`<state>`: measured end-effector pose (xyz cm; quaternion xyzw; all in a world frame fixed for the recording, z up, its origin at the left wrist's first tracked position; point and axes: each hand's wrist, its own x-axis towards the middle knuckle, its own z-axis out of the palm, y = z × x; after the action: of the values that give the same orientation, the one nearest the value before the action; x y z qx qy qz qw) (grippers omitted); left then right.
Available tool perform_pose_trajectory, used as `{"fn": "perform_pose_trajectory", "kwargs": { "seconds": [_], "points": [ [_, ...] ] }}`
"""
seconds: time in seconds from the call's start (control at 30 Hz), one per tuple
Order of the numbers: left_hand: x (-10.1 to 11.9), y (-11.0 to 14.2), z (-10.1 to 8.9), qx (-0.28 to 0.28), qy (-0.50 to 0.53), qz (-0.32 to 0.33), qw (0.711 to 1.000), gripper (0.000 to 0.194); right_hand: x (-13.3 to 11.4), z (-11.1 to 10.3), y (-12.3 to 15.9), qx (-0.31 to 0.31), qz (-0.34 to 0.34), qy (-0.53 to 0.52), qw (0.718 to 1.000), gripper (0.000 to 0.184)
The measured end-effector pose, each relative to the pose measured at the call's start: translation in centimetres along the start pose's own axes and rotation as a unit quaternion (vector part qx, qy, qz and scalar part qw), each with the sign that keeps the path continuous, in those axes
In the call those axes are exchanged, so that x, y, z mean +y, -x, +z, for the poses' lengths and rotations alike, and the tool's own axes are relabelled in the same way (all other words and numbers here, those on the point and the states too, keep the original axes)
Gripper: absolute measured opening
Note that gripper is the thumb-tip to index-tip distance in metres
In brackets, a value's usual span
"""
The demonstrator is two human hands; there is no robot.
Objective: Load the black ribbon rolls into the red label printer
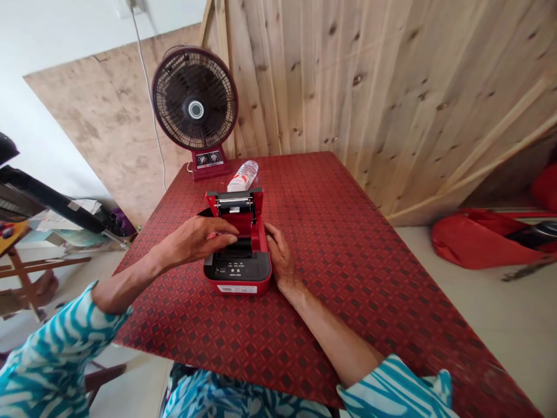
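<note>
A small red-and-black label printer stands on the table with its lid raised, showing a roller under the lid and a red-walled compartment. My left hand reaches over the printer's left side. Its fingers and thumb stretch across the compartment, a little apart, with nothing visible between them; the far fingers are partly hidden. My right hand is curled against the printer's right wall, holding it at the side. A pale label strip is stuck on the printer's front.
Behind the printer, a clear plastic bottle lies on the red patterned table. A dark red fan stands at the back left, near a hanging white cable. Wooden boards rise behind. A red bag is on the floor at right.
</note>
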<state>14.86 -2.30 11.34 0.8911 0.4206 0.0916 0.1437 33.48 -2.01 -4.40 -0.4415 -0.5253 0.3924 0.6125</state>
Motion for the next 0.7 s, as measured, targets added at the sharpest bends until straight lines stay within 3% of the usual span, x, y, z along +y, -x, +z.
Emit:
{"fn": "perform_pose_trajectory", "kwargs": {
  "seconds": [0.13, 0.27, 0.43, 0.7],
  "points": [
    [0.5, 2.9, 0.7, 0.019, 0.003, 0.051, 0.998, 0.03, -0.4, -0.2, 0.1, -0.005, 0.014, 0.005, 1.0, 0.039],
    [0.0, 2.5, 2.5, 0.044, -0.015, 0.103, 0.994, 0.026, -0.8, -0.3, 0.2, -0.004, 0.024, 0.008, 1.0, 0.038],
    [0.5, 1.8, 2.5, 0.085, -0.037, 0.119, 0.989, 0.025, -0.8, -0.2, 0.2, -0.008, 0.03, 0.004, 1.0, 0.038],
    [3.3, 4.8, 3.3, 0.148, -0.116, 0.162, 0.969, 0.017, -0.6, -0.2, 0.0, -0.003, 0.027, -0.013, 1.0, 0.039]
  ]
}}
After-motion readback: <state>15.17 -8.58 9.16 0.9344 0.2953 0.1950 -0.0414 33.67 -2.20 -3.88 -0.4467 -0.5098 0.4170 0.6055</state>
